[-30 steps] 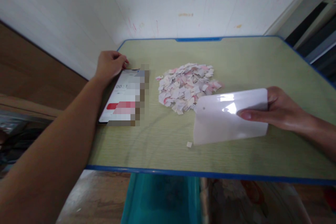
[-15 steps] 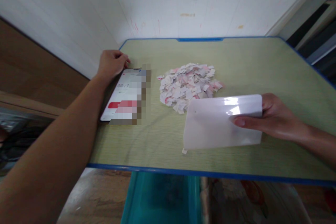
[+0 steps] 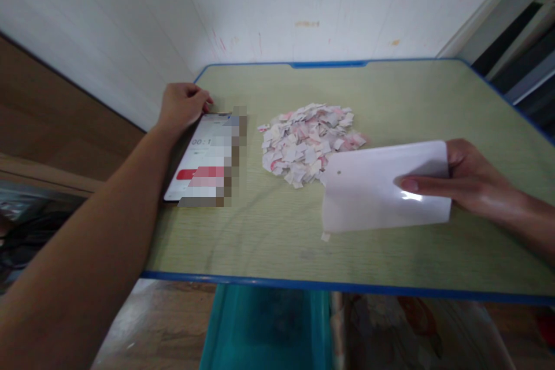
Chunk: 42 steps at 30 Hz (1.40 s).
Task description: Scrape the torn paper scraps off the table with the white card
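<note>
My right hand (image 3: 472, 179) grips a flexible white plastic sheet (image 3: 368, 191), its thumb on top and fingers hidden underneath. A small hole shows near the sheet's upper left corner, and light glints off its surface. Partly behind the sheet's far left corner lies a heap of torn white and pink paper scraps (image 3: 303, 141). One stray scrap (image 3: 325, 237) peeks out by the sheet's lower left corner. At the table's left edge rests my left hand (image 3: 184, 104), loosely closed with fingers curled; nothing shows in it. Just in front of that hand lies a phone (image 3: 202, 153) with a timer on its screen.
The pale green table (image 3: 260, 243) has a blue rim and stands against a white wall (image 3: 281, 0). Below its front edge are a teal bin (image 3: 264, 329) and a patterned bag or cloth. A brown wooden panel (image 3: 56, 110) stands at the left.
My right hand has moved the plastic sheet right and slightly away from me. The stray scrap has shifted right with the sheet's corner. My left hand stays in place.
</note>
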### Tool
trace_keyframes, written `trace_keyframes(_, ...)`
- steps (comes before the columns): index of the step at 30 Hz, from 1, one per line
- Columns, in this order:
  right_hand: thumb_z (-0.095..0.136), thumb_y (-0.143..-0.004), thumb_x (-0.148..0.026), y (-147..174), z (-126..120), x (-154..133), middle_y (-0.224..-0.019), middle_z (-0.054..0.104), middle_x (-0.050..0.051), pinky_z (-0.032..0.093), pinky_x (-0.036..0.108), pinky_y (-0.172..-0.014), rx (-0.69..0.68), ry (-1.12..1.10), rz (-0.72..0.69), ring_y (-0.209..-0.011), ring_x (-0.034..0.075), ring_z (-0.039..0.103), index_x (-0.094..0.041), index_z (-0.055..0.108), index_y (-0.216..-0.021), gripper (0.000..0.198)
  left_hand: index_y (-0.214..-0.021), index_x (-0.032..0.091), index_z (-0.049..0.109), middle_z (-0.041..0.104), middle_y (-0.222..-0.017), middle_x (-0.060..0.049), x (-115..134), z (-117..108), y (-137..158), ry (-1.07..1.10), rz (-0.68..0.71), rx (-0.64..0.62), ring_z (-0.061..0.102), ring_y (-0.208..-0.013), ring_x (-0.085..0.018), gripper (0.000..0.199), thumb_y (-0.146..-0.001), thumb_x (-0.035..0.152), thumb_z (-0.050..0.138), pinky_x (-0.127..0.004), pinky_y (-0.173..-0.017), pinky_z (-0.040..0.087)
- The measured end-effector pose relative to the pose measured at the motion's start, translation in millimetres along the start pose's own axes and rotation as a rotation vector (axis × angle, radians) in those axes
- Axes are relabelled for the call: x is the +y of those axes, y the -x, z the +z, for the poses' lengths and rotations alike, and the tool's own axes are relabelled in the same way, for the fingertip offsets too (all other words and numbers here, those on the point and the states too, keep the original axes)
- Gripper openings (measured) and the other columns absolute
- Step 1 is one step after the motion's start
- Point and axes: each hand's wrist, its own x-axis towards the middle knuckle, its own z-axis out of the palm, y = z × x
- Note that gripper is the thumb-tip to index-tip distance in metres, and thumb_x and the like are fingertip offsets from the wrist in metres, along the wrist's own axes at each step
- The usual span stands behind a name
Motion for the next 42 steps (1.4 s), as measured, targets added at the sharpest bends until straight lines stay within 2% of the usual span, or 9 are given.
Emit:
trace_keyframes(5, 0.09, -0.057, -0.032, -0.8, -25.3, 0.9, -0.056, 0.072, 0.0, 0.045, 0.017, -0.035, 0.04, 0.013, 0.09, -0.04, 0.012, 0.061, -0.023, 0.081, -0.064, 0.015, -0.074, 0.016, 0.064, 0.057, -0.065, -0.002, -0.7, -1.6, 2.4, -0.04, 0.024, -0.007, 0.051, -0.061, -0.012, 0.02, -0.075, 0.03, 0.05, -0.026, -0.063, 0.04)
trace_keyframes(9, 0.09, -0.056, -0.032, -1.1, -39.9, 0.3, -0.051, 0.069, 0.002, 0.044, 0.018, -0.032, -0.124, 0.049, 0.169, -0.037, 0.014, 0.061, -0.021, 0.08, -0.061, 0.016, -0.071, 0.017, 0.062, 0.054, -0.061, 0.0, 1.1, -2.2, 3.5, -0.022, 0.021, -0.003, 0.048, -0.056, -0.011, 0.016, -0.074, 0.028, 0.051, -0.026, -0.058, 0.036)
trace_keyframes(12, 0.09, -0.056, -0.029, -1.5, -43.3, 0.5, -0.051, 0.07, 0.002, 0.044, 0.018, -0.031, -0.202, 0.033, 0.168, -0.036, 0.015, 0.062, -0.023, 0.081, -0.062, 0.013, -0.072, 0.016, 0.063, 0.054, -0.061, 0.0, 2.1, -2.3, 2.9, -0.011, 0.01, -0.01, 0.047, -0.056, -0.011, 0.016, -0.074, 0.027, 0.052, -0.025, -0.057, 0.035)
trace_keyframes(17, 0.089, -0.057, -0.031, -2.6, -43.5, 3.1, -0.053, 0.071, 0.001, 0.046, 0.018, -0.032, -0.163, -0.017, 0.132, -0.036, 0.015, 0.062, -0.024, 0.081, -0.063, 0.013, -0.077, 0.011, 0.067, 0.055, -0.063, -0.001, 3.8, -2.9, 2.6, -0.013, -0.002, -0.001, 0.046, -0.055, -0.01, 0.019, -0.075, 0.024, 0.053, -0.023, -0.058, 0.037)
trace_keyframes(23, 0.09, -0.055, -0.03, -0.5, -49.7, 4.3, -0.045, 0.066, 0.0, 0.042, 0.018, -0.029, -0.226, 0.018, 0.146, -0.033, 0.014, 0.059, -0.022, 0.078, -0.06, 0.015, -0.077, 0.011, 0.068, 0.054, -0.059, 0.001, 4.3, -2.1, 2.1, -0.018, -0.022, 0.006, 0.045, -0.054, -0.009, 0.018, -0.078, 0.022, 0.053, -0.021, -0.056, 0.034)
trace_keyframes(26, 0.089, -0.057, -0.03, -0.7, -44.1, 3.9, -0.05, 0.069, 0.001, 0.044, 0.018, -0.031, -0.203, -0.02, 0.116, -0.036, 0.015, 0.061, -0.023, 0.08, -0.063, 0.014, -0.074, 0.011, 0.067, 0.053, -0.057, 0.002, 2.2, -1.2, 0.8, 0.003, 0.004, 0.012, 0.046, -0.053, -0.009, 0.016, -0.078, 0.02, 0.054, -0.021, -0.055, 0.034)
trace_keyframes(32, 0.088, -0.062, -0.027, -3.3, -19.8, 0.7, -0.061, 0.072, -0.001, 0.046, 0.014, -0.039, -0.054, 0.027, 0.086, -0.045, 0.01, 0.062, -0.024, 0.082, -0.071, 0.011, -0.07, 0.011, 0.066, 0.052, -0.056, 0.002, 0.9, -0.3, -0.4, 0.018, 0.01, 0.016, 0.046, -0.052, -0.009, 0.015, -0.077, 0.018, 0.054, -0.023, -0.053, 0.032)
trace_keyframes(38, 0.085, -0.062, -0.013, -0.5, 5.2, -2.4, -0.06, 0.071, -0.006, 0.042, 0.011, -0.039, -0.179, -0.049, 0.151, -0.044, 0.006, 0.058, -0.026, 0.083, -0.073, 0.017, -0.07, 0.011, 0.066, 0.052, -0.056, 0.001, 2.8, -0.4, -0.5, -0.005, 0.008, 0.026, 0.046, -0.053, -0.009, 0.015, -0.078, 0.018, 0.055, -0.023, -0.053, 0.032)
trace_keyframes(42, 0.083, -0.063, -0.009, 3.9, 21.3, -4.1, -0.069, 0.075, -0.008, 0.048, 0.012, -0.045, -0.229, -0.113, 0.154, -0.05, 0.007, 0.062, -0.029, 0.083, -0.078, 0.026, -0.077, 0.01, 0.069, 0.053, -0.057, 0.001, 0.6, -0.3, -1.2, -0.033, -0.007, 0.021, 0.045, -0.054, -0.009, 0.018, -0.079, 0.021, 0.054, -0.023, -0.054, 0.033)
